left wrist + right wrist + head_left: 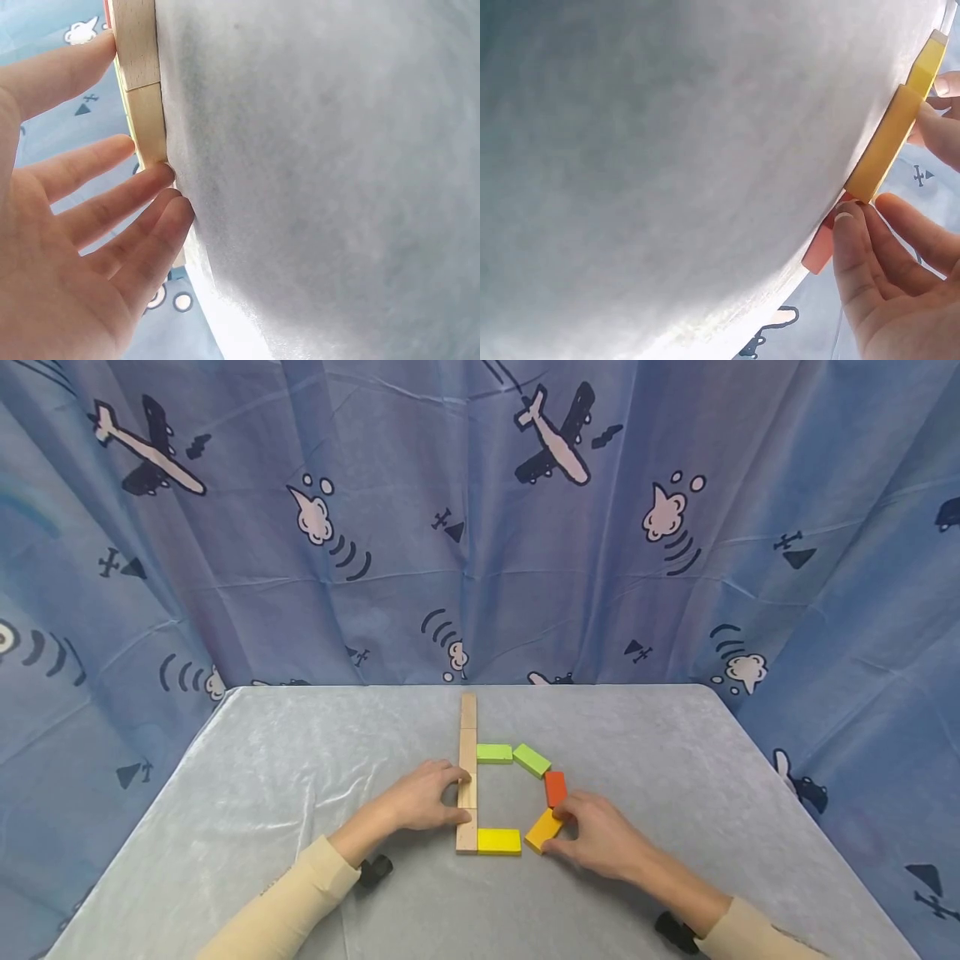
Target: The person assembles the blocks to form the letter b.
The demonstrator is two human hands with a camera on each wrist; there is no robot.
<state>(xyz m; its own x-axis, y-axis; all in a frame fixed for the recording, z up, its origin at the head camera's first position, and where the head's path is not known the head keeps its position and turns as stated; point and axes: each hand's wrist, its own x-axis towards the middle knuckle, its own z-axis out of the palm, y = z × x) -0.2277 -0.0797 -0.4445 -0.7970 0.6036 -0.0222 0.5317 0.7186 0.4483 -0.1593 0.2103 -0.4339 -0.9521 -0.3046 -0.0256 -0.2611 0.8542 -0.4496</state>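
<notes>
Along its left side, a straight column of plain wooden blocks (468, 747) is touched by my left hand (420, 797), thumb and fingers spread; the left wrist view shows the long fingers fairly straight against the wooden block (146, 120). My right hand (600, 837) pinches an orange-yellow block (543, 832) by its two ends. This block lies slanted between a red-orange block (556, 787) and a yellow block (498, 841), as the right wrist view also shows with the orange-yellow block (885, 142) up close. The yellow block meets the column's near end.
Two light green blocks, one straight (494, 753) and one slanted (532, 761), run from the column towards the red-orange block. All lie on a table with a grey-white cloth (300, 735). A blue curtain (390, 527) with aeroplane prints hangs behind.
</notes>
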